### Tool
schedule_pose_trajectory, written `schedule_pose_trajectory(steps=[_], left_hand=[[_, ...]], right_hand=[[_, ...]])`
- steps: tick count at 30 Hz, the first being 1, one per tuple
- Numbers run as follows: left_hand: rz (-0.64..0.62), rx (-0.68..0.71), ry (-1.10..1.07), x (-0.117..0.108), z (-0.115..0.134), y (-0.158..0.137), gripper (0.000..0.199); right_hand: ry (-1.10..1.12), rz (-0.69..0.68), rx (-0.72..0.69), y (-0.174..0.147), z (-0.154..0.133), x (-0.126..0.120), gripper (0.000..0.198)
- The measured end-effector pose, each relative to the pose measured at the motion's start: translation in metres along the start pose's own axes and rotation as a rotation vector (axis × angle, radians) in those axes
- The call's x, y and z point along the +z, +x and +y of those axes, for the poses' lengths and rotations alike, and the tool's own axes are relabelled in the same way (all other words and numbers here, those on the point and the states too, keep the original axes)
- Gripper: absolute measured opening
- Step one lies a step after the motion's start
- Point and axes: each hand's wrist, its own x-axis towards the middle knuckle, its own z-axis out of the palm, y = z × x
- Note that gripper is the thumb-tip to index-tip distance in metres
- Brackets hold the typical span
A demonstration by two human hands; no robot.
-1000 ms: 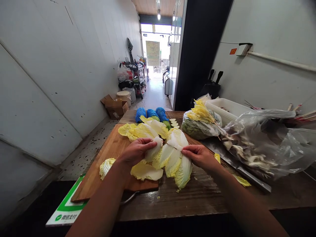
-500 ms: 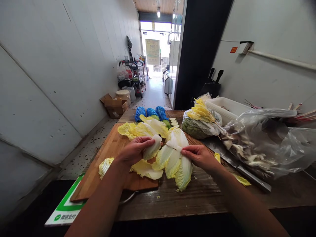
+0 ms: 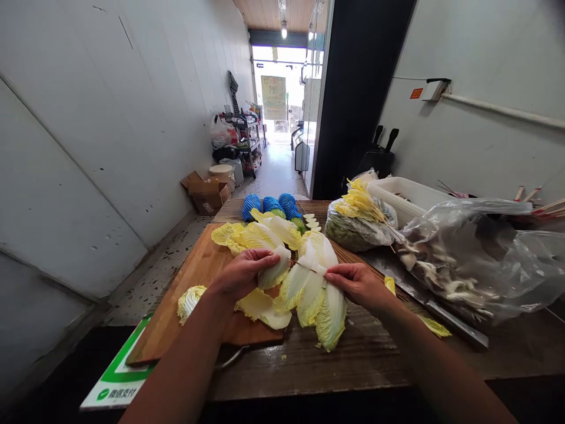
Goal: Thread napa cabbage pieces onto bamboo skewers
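My left hand (image 3: 247, 272) pinches a pale napa cabbage leaf (image 3: 274, 272) by its thick white end. A thin wooden skewer (image 3: 293, 261) runs from that leaf into several cabbage leaves (image 3: 309, 297) strung side by side. My right hand (image 3: 353, 284) is closed on the white end of these skewered leaves, which hang over the table. Under my left hand, loose leaves (image 3: 263, 307) lie on a wooden cutting board (image 3: 189, 265). The cut cabbage heart (image 3: 190, 301) rests near its left edge.
Vegetables in blue foam nets (image 3: 270, 205) and white slices (image 3: 311, 221) sit at the back. To the right are a bag topped with skewered leaves (image 3: 359, 200), a white bin (image 3: 412, 194), a plastic bag of mushrooms (image 3: 441, 274) and a knife (image 3: 457, 323).
The view has tilted up slightly, so everything sits a little lower. Both hands keep their grip on the leaves; the gap between them has barely changed.
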Motion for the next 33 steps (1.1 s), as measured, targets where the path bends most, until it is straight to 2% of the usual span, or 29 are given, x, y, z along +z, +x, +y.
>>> schedule_pose_trajectory(steps=[17,26,33], left_hand=[[0.011,-0.031,-0.023,0.010,-0.002,0.000,0.025],[0.006,-0.046,0.018,0.006,-0.007,0.004,0.025],[-0.026,-0.035,0.025,0.003,-0.013,0.007,0.022]], right_hand=[[-0.026,0.027,-0.002,0.000,0.000,0.003,0.033],[0.031,-0.016,0.003,-0.001,0.003,0.005,0.030],[0.012,0.010,-0.017,-0.001,0.008,0.005,0.031]])
